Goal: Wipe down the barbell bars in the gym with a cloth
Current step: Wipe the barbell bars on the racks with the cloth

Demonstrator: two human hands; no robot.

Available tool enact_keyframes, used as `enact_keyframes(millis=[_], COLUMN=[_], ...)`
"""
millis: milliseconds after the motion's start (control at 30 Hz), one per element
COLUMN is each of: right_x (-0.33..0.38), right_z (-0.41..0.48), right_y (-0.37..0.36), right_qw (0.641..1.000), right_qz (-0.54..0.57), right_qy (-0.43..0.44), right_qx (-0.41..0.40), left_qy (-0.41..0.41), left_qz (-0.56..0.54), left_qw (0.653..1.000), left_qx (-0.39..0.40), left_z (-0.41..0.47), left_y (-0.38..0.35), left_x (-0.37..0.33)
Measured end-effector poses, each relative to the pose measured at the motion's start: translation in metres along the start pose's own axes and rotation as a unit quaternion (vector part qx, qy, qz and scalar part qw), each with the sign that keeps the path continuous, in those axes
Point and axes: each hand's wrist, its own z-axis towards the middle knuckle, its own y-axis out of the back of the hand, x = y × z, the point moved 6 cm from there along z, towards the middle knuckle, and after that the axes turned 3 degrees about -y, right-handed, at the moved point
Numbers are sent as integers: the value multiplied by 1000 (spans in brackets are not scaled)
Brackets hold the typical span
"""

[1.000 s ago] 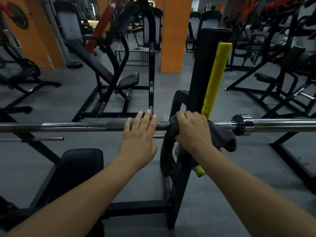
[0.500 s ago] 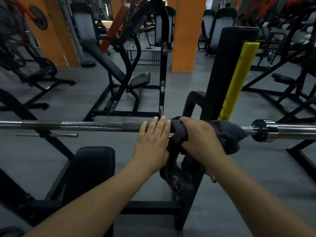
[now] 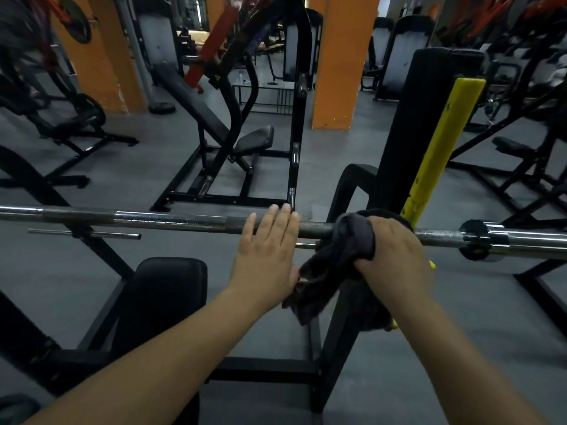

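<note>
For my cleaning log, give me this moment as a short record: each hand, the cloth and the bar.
left grip: flat, fingers straight, resting on the barbell bar
right grip: holds the cloth wrapped round the bar
cloth state: dark grey, bunched, one end hanging below the bar
bar state: horizontal, dull and speckled left of the hands
nearby: yellow guard on the rack upright behind the right grip

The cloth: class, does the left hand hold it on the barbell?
No, the right hand grips the cloth round the barbell; the left hand rests flat on the barbell.
</note>
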Motion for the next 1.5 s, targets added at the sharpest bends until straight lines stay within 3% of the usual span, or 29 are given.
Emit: enact_keyframes(millis=[67, 233, 433, 633, 700, 800, 867, 1000, 1100, 1233, 1300, 1367, 1433, 1500], right_x=[17, 61, 26, 78, 50, 9, 28, 103, 75, 2, 8, 35, 49, 39], right_z=[-6, 6, -3, 20, 21, 9, 8, 13, 17, 2, -3, 4, 21, 47], right_y=[-14, -25, -22, -30, -20, -11, -24, -53, -42, -17, -19, -20, -10, 11], right_qw=[999, 990, 998, 979, 981, 995, 994, 986, 979, 998, 998, 997, 991, 975], right_qz=[-42, -3, -53, -60, -70, -72, -100, -55, -51, -26, -61, -63, 4, 147], right_qy=[-14, 140, 21, 155, 131, 41, 20, 144, 190, 58, 6, 43, 70, -6], right_qx=[-2, 33, 16, 122, 124, 50, 29, 57, 52, -10, -8, 29, 113, 167], left_qy=[8, 6, 12, 26, 18, 4, 8, 28, 13, 0, 9, 17, 21, 20], left_qz=[2, -8, 8, 27, 29, 27, 21, -15, 4, 20, 24, 23, 19, 18], left_qw=[1000, 999, 1000, 998, 998, 998, 998, 998, 998, 998, 998, 998, 998, 998], left_qx=[0, -34, -28, -43, -46, -49, -53, -58, -59, -55, -52, -52, -55, -56], left_z=[-4, -4, -12, -13, -14, -16, -15, -14, -14, -17, -16, -16, -16, -16], left_y=[-3, -8, -11, -15, -16, -16, -14, -10, -7, -5, -6, -6, -6, -6], left_x=[6, 8, 26, 22, 23, 26, 25, 26, 30, 28, 28, 27, 26, 26])
